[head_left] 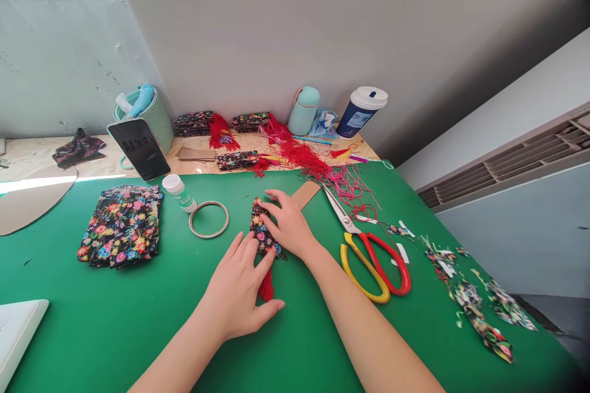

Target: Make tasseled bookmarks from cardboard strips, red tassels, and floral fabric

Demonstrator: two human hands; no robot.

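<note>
A narrow black floral fabric piece (260, 227) lies flat on the green mat, with a red tassel (266, 287) coming out of its near end. My left hand (242, 285) lies over the near part of the fabric, fingers spread and thumb stretched out to the right. Across the fabric's upper right side rests my right hand (288, 224), its fingers apart and tips touching the cloth. A brown cardboard strip (306, 194) shows just beyond the right hand. Scissors (353, 230) with one yellow and one red handle lie to the right, partly spread.
A stack of floral fabric (120, 227), a white bottle (179, 193) and a metal ring (209, 220) are on the left. Red threads (304, 156), a thermos (304, 110) and a paper cup (362, 113) stand along the back. A phone (139, 148) leans on a basket. Fabric scraps (470, 298) lie right.
</note>
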